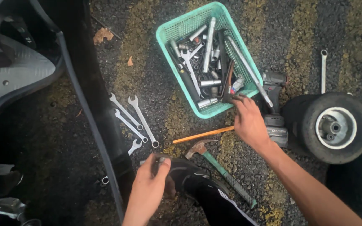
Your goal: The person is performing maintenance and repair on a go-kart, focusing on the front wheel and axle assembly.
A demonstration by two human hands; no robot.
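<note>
the right hand reached out over the asphalt ground to the near corner of a teal plastic basket, its fingers curled over the rim there and touching the dark handle of a tool inside; whether they had closed on it could not be told. the basket sat tilted to the view and was full of sockets, wrenches and long steel bars. just beside the hand, on its outer side, lay a grey cordless drill, and beyond that a small black tyre on a white wheel lay on its side, with a single spanner on the ground past it. under the right wrist ran a thin orange rod, and near it a claw hammer with a green handle lay on the ground, its rusty head towards the left hand. the left hand was low in the view, fingers wrapped loosely round a small grey piece whose shape was too hidden to tell, held just above a black shoe. to the left of that hand four silver spanners lay spread out on the ground, close to one another, beside the dark edge of a vehicle body panel that crossed the left of the view.
</note>
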